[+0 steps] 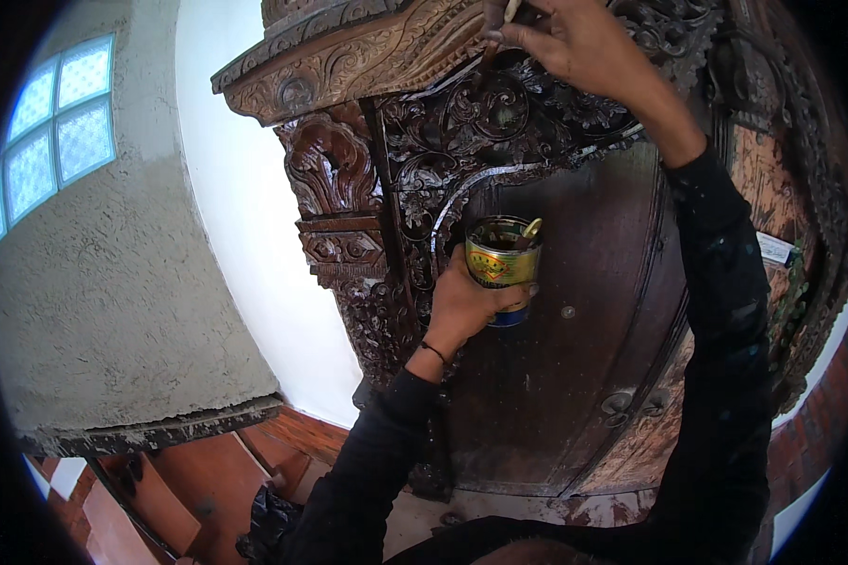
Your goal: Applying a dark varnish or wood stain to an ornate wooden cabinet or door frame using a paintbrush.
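Note:
My left hand (466, 306) is wrapped round a yellow-green tin can (504, 268) with a blue base, held upright before a dark door panel (575, 348). A pale handle (533, 229), seemingly a brush's, leans out of the can, its lower part hidden inside. Up at the top edge, my right hand (570, 42) is closed on a paintbrush (512, 11), partly cut off by the frame. Its dark tip (486, 64) points down at the glossy carved scrollwork (490, 118) under the carved wooden cornice (349, 66).
A carved pillar (335, 169) stands left of the door. Round metal door handles (617, 405) sit low on the panels. Paler, bare-looking wood (758, 188) shows at the right. A glass-block window (62, 122), a rough grey wall (123, 301) and reddish steps (208, 480) are at the left.

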`<state>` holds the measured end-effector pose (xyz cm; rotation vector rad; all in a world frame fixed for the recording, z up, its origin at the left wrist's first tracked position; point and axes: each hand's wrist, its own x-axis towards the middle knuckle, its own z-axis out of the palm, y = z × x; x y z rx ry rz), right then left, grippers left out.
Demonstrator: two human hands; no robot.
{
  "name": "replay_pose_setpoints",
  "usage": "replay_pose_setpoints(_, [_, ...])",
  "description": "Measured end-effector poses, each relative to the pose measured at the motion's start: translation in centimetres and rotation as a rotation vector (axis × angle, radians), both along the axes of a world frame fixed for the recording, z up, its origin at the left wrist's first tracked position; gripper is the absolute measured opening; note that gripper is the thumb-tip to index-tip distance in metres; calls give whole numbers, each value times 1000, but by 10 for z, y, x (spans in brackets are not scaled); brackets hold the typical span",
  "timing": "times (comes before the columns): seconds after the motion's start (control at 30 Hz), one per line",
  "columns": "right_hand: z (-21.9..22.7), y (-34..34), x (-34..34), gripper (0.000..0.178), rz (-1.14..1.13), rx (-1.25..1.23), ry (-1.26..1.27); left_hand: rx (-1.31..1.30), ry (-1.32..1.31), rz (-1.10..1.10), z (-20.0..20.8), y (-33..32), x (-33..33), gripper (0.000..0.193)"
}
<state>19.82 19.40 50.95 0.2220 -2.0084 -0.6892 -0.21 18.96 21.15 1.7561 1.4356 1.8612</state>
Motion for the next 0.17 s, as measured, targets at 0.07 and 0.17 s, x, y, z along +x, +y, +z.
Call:
replay_pose_setpoints(0.07, [-15,0,4,13,-55,-133,60,-10,-6,-5,4,-4,4,90])
replay_pose_setpoints(0.17, [-23,26,8,21,850,149,-257,-19,11,-32,-4,-3,9,93])
